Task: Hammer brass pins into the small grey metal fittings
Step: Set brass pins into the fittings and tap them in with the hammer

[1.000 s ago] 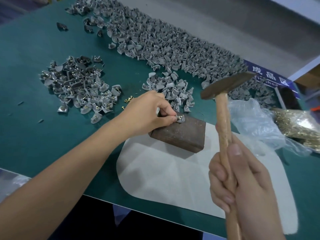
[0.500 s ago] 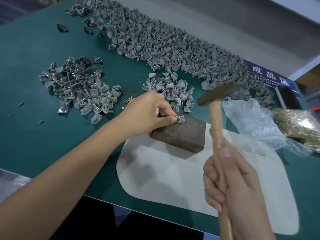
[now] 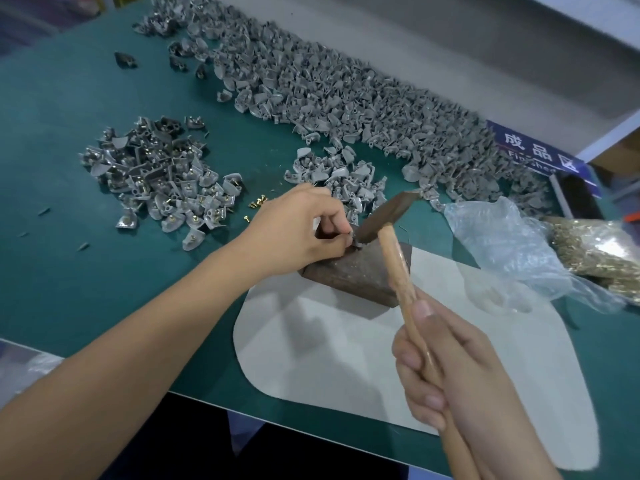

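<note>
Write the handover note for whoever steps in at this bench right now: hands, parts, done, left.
Left hand: pinches a grey fitting on the corner of the dark steel block.
Right hand: grips the hammer by its wooden handle; the head is down at the fitting.
Parts: pinned fittings pile at left, a small unpinned pile behind the block, a long heap at the back, loose brass pins beside the left hand, a bag of brass pins at right.
Done: the left pile.
Left: this fitting, then the many unpinned ones.
</note>
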Available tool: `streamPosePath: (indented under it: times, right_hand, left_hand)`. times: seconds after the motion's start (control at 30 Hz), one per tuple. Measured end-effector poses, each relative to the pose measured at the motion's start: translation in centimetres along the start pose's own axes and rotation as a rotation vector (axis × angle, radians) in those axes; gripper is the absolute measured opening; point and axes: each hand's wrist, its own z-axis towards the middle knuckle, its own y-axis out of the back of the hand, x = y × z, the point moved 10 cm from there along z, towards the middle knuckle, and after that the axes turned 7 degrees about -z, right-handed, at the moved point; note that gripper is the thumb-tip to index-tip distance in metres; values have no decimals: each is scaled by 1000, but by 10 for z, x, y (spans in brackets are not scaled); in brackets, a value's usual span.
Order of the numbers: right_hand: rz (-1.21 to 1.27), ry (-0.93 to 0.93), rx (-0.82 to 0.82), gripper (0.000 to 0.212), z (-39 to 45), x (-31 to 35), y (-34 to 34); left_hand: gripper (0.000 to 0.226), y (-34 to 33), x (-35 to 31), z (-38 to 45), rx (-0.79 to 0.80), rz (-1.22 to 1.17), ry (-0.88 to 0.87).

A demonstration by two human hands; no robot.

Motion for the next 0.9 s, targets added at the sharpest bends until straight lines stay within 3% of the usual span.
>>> streamPosePath:
  times: [0.37,0.73,0.83,0.9]
  right_hand:
    - [32,-36,25,49,2,-3,-1]
    - [15,-13,15,44,0,3,-1]
    - [2,57,-27,29,-2,10,3]
    - [4,139,-62,36,-4,14,4]
  left_hand:
    - [13,2,-7,-2,-46,-11,-40]
    - [10,2,-5,0,-39,-3,-45]
    - [7,3,-4,0,-40,14,-33]
    - [6,4,-4,0,-46,36,-26]
